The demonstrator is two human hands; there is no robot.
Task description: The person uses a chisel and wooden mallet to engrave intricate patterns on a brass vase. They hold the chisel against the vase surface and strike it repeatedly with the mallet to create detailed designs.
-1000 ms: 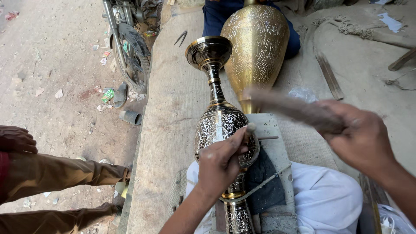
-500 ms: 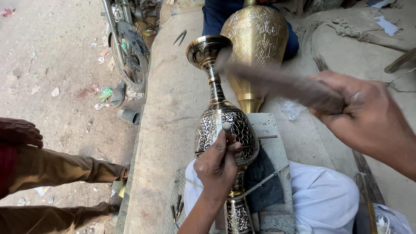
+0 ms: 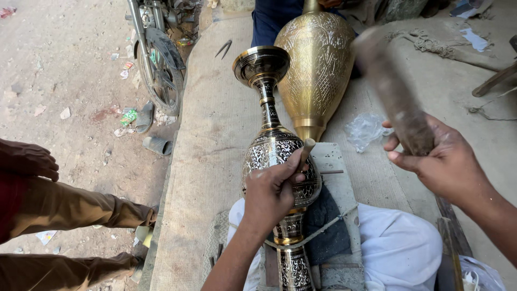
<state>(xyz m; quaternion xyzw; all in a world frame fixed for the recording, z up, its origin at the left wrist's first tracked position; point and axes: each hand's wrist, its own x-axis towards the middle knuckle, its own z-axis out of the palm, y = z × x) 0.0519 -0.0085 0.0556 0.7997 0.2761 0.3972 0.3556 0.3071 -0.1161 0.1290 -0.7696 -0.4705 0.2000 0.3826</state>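
A tall black-and-brass engraved vase [image 3: 269,113] lies along a padded block [image 3: 336,178] in front of me, its cup-shaped mouth pointing away. My left hand [image 3: 269,194] rests on the vase's round belly and grips a short chisel [image 3: 305,151] set against the metal. My right hand [image 3: 441,161] is raised to the right and holds a dark wooden mallet [image 3: 390,91], which is blurred and tilted up to the left, above the chisel.
A large golden engraved vase [image 3: 318,64] lies beyond the block, with a person in blue behind it. Another person's brown-trousered legs [image 3: 70,210] are at the left. A motorcycle wheel [image 3: 161,70] stands at the back left. Burlap matting [image 3: 210,134] covers the platform.
My right hand has swung the mallet from lying level across the view to pointing upward. My left hand has kept the chisel on the vase's belly. The view shifted slightly.
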